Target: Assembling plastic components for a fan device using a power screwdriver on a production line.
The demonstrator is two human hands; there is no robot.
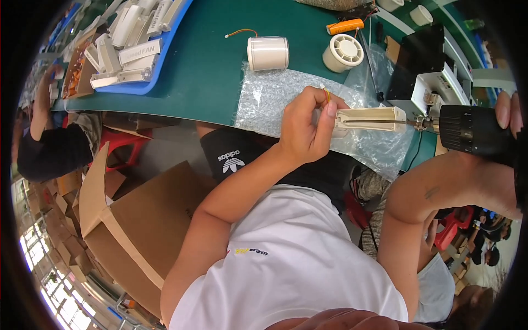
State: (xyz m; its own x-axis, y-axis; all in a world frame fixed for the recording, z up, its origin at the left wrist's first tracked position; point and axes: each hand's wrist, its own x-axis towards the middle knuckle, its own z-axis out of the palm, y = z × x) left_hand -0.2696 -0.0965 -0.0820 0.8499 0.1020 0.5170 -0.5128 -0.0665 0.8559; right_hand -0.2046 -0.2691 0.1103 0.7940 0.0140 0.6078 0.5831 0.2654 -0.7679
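Casing (374, 122), pale and open-sided, is pinched in the left hand (309, 125) above bubble wrap (264, 99) as the right hand (504, 111) grips a drill (466, 128), whose long bit (379, 121) could skid and gouge it should the pinch slacken or the drill tilt

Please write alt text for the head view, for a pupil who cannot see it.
A person's left hand holds an open off-white plastic casing while the right hand holds a black power driver, its long bit extending along it. On the green table are a white cylinder, a round vented part, bubble wrap and a blue tray of white pieces.
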